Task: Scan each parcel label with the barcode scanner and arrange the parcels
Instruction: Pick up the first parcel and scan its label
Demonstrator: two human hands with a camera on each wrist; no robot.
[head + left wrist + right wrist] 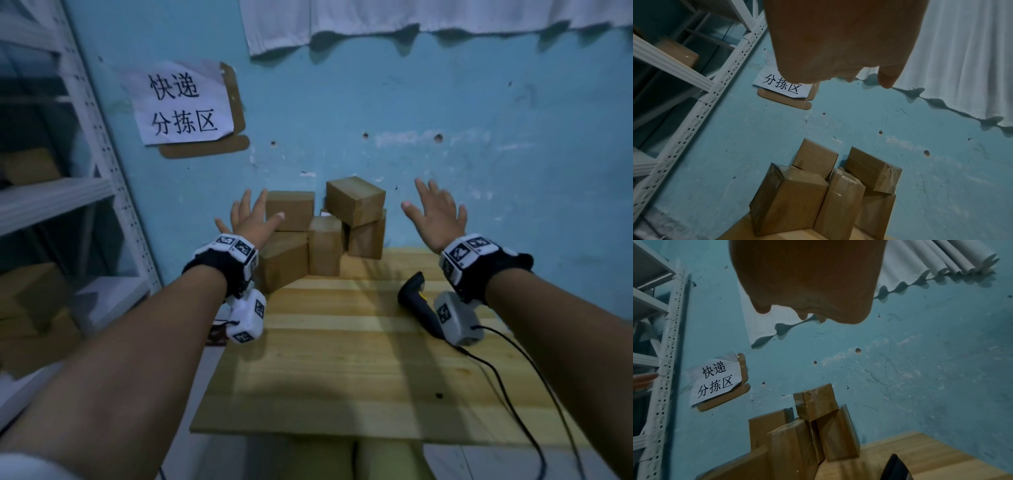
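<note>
My arms were up, both hands (pixel 251 219) (pixel 436 216) spread wide near the boxes (pixel 325 233), whose wobbly top box (pixel 354 200) could fall if bumped.

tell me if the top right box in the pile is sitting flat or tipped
Tipped. The top right box sits askew, one corner down on the box below, its edges slanted against the straighter top left box. The right wrist view shows the same tilt.
</note>
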